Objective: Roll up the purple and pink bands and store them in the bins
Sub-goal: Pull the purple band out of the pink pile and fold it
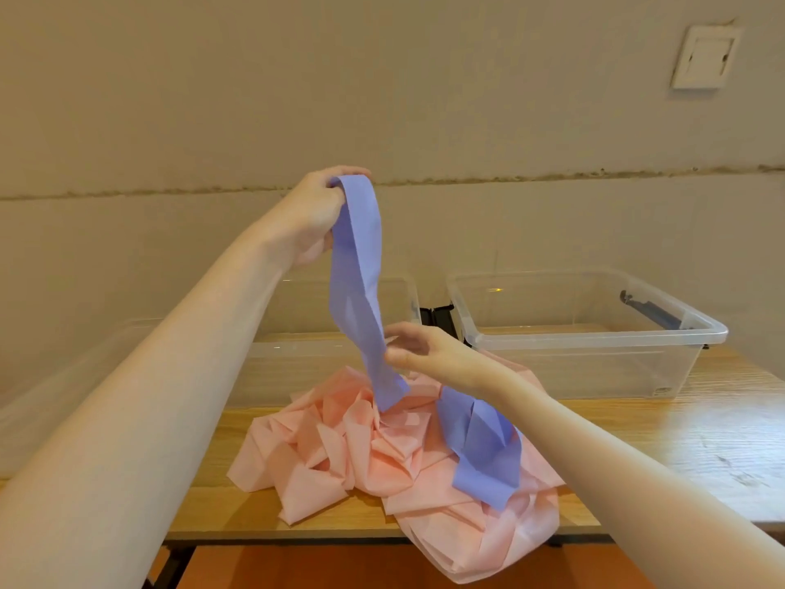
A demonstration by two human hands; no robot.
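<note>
Two clear plastic bins stand at the back of a wooden table (701, 423), against a pale wall (382, 78): the left bin (297, 354) sits partly behind the person's raised forearm, and the right bin (590, 333) stands apart from it, with a dark latch showing between them. In front of the bins the pink band (340, 452) lies in a large crumpled heap on the table, one end spilling over the near edge. The purple band (361, 299) is smaller and runs from high above the table down onto the pink heap, where its loose lower end lies folded across the pink folds on the right side. The left hand (316, 214) is lifted well above the table and grips the top end of the purple band, fingers curled round it so the strip hangs downward. The right hand (420, 354) is lower, just above the pink heap, and pinches the hanging strip between thumb and fingers partway down its length. A white wall plate (705, 57) is mounted high on the right.
</note>
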